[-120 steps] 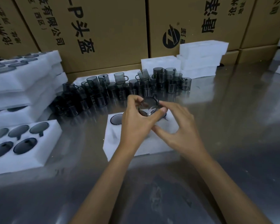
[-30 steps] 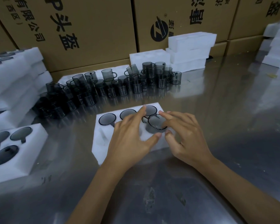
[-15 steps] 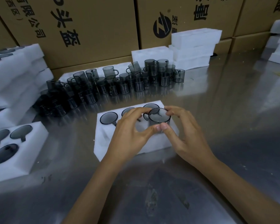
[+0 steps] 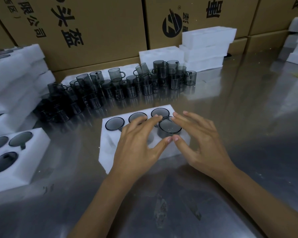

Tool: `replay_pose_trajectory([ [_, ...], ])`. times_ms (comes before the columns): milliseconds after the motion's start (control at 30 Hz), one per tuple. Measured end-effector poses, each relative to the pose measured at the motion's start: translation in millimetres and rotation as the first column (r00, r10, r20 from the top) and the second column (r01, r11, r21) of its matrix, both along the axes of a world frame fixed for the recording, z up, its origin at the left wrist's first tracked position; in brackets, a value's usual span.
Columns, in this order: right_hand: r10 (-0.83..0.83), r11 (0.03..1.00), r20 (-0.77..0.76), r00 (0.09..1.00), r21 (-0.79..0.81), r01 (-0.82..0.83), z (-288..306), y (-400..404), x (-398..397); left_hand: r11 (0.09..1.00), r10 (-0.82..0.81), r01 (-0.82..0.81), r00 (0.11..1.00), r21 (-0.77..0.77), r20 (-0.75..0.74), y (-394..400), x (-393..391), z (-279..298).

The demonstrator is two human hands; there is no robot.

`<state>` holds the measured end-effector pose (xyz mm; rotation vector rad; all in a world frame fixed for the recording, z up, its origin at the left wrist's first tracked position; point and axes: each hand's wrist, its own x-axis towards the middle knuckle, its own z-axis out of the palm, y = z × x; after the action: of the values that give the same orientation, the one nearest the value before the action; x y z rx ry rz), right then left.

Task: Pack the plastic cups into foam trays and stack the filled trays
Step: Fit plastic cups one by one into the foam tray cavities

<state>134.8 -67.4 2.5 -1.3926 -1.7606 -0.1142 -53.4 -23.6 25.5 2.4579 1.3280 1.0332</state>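
A white foam tray (image 4: 110,148) lies in front of me on the steel table. Its back row holds three smoky grey plastic cups, the left one being cup (image 4: 114,123). A fourth cup (image 4: 170,126) sits part-way down in the front right hole. My left hand (image 4: 139,145) and my right hand (image 4: 199,141) frame this cup with spread, nearly straight fingers. Both index fingertips touch its rim and the thumb tips meet at its near side. My left hand hides the tray's other front holes.
Several loose grey cups (image 4: 127,85) are heaped behind the tray. A filled tray (image 4: 36,152) lies at the near left, with stacked filled trays (image 4: 15,79) behind it. Empty foam trays (image 4: 206,47) stand at the back right before cardboard boxes (image 4: 96,26).
Both hands brought a cup down to the tray's front right hole. Since half a second ago the cup sits lower in the hole and the fingers have straightened from a grip to a touch.
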Motion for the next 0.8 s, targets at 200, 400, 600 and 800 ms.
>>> replay_pose_trajectory([
  [200, 0.003, 0.991, 0.069, 0.998, -0.135, 0.006, -1.0, 0.2, 1.0, 0.992, 0.082, -0.071, 0.990, 0.102, -0.115, -0.7, 5.1, 3.7],
  [400, 0.003, 0.993, 0.105, 0.994, -0.115, 0.009, -3.7, 0.3, 1.3, 0.994, 0.079, -0.056, 0.963, 0.098, -0.256, -2.0, 1.6, 0.1],
  [600, -0.067, 0.996, 0.040, 0.997, 0.052, 0.065, -4.6, 2.1, 3.4, 0.984, 0.105, -0.048, 0.934, 0.171, -0.340, -2.0, 0.0, 1.5],
  [800, -0.086, 0.995, -0.077, 0.993, -0.056, 0.082, -6.4, 5.4, 0.7, 0.991, 0.089, -0.048, 0.932, 0.122, -0.351, -2.1, 1.0, 3.0],
])
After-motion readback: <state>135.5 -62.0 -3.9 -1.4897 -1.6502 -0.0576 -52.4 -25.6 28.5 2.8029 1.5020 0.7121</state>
